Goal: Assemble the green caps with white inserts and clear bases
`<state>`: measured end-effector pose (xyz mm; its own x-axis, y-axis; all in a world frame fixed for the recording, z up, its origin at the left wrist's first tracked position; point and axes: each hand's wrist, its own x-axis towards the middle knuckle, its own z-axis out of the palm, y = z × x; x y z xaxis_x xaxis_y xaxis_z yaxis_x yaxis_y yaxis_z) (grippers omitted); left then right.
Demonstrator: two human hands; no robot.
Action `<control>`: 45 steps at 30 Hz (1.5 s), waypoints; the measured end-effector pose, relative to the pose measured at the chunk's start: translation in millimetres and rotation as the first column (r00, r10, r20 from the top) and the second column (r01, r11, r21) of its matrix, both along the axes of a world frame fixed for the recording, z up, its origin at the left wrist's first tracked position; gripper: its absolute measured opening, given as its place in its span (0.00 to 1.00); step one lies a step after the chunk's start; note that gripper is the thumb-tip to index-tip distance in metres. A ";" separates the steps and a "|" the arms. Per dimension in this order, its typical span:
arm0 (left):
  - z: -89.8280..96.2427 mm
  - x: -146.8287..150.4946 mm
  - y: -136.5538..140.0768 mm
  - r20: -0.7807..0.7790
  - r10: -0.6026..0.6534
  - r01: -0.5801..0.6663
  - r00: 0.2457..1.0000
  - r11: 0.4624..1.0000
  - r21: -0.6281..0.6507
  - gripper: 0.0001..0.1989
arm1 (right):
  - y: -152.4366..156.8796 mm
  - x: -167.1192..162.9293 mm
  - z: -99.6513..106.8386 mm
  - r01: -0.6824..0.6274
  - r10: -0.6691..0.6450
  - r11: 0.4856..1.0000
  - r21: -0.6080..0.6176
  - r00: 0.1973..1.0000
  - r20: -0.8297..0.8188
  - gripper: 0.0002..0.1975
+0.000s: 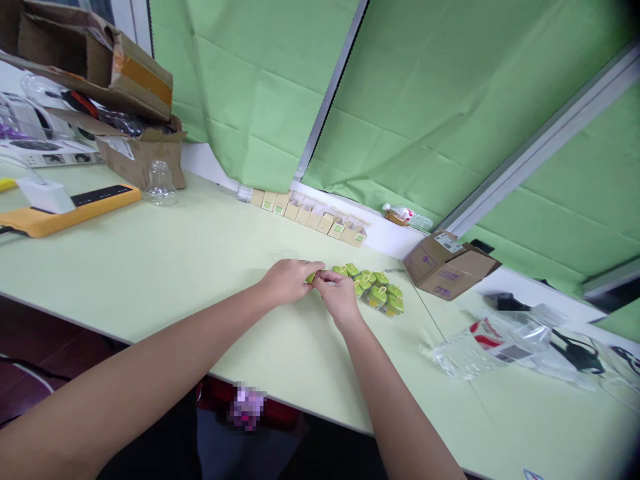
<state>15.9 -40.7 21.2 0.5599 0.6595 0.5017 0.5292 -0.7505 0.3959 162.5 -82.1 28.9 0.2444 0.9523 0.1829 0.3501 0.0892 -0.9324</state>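
Hands together pinch a green piece, green-topped packs beside, tan cartons beyond.

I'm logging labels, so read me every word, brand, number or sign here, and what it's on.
No text is legible.
Large clear plastic bottle: red label, blurred.
Cardboard box at right: purple print, white label, blurred.
Cardboard box at left: white label, too small.
Small kraft boxes: green labels, too small.
Small bottle: red label, too small.
Bottom sticker: cut off.
Green item at left hand and right hand: none visible.
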 end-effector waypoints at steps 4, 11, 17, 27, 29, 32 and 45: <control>-0.2 1.0 -2.9 0.005 -0.032 0.031 0.999 0.999 0.024 0.19 | -2.0 -1.9 2.7 0.012 -0.028 0.996 -0.092 0.983 -0.183 0.07; -1.1 1.8 -2.7 0.033 -0.069 0.069 0.997 0.997 -0.015 0.22 | -1.2 -4.2 -1.6 0.023 -0.054 0.993 -0.113 0.957 -0.284 0.07; -2.5 -1.2 4.0 0.043 -0.043 0.044 0.998 0.999 -0.026 0.19 | 0.2 -8.2 -0.7 0.031 -0.056 0.995 -0.091 0.954 -0.294 0.07; -3.4 -29.7 41.7 0.460 0.163 -0.053 0.873 0.968 -0.244 0.21 | 0.3 15.3 -0.5 0.030 -0.080 0.989 0.144 0.931 0.357 0.03; -3.1 -29.0 41.5 0.492 0.119 -0.020 0.862 0.979 -0.202 0.20 | 0.5 14.5 -7.1 -0.064 0.010 0.994 0.088 0.856 0.518 0.03; -3.9 -25.7 38.9 0.494 0.074 0.012 0.867 0.986 -0.168 0.19 | 0.3 12.6 -7.7 -0.077 0.044 0.996 0.038 0.841 0.538 0.04; -3.0 -20.7 24.9 0.388 0.012 0.071 0.922 0.977 -0.200 0.17 | -1.9 9.2 11.7 -0.084 0.071 0.996 -0.006 0.882 -0.466 0.24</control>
<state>-4.9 -15.8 18.2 0.3712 0.7577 0.5368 0.2833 -0.6429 0.7116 171.7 -84.0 40.6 0.2206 0.9745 0.0424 -0.1314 0.0727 -0.9887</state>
